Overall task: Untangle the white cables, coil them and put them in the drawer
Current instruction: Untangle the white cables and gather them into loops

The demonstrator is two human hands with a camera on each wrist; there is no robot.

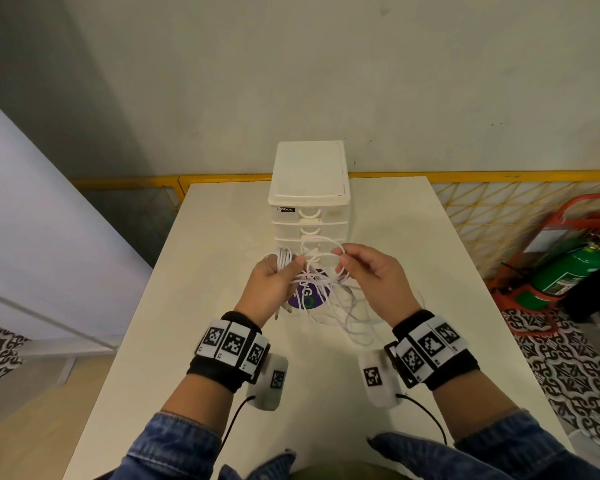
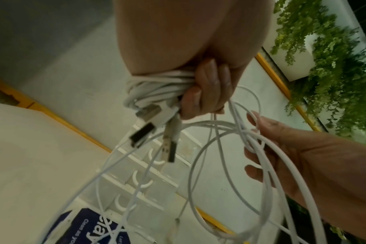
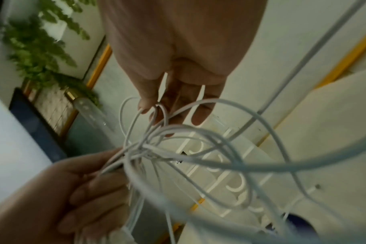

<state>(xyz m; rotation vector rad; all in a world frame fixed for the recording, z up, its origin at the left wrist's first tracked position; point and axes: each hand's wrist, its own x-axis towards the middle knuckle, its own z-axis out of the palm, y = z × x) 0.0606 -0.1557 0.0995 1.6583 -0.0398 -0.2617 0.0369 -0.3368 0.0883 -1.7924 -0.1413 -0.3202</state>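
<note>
White, thin and round in section, the cables (image 1: 321, 282) hang in a loose snarl of loops between two raised hands, above the near middle of a smooth pale table (image 1: 194, 306). Several strands cross in a knot at the centre; the slack trails down toward the table on the right.

The left hand (image 1: 274, 285) has its fingers (image 2: 207, 92) curled tight round a coiled bundle (image 2: 155, 89) of cable, wound in even turns. From that bundle stick out flat metal USB plugs (image 2: 148, 112), some with dark ends, pointing away from the palm.

The right hand (image 1: 371, 275) is partly closed: thumb and forefinger pinch one thin loop at the far side of the tangle, and the other fingers bend loosely with strands running across them. In the right wrist view the fingertips (image 3: 145, 105) meet on the strand.

Just beyond the hands, at the far middle of the table, stands a translucent plastic drawer unit (image 1: 310, 192) with a flat cream lid and curved white handles; every drawer that shows is pushed in. A round purple sticker (image 1: 309, 296) lies on the table under the cables. Patterned tile and a green extinguisher (image 1: 568, 271) in a red stand sit to the right.
</note>
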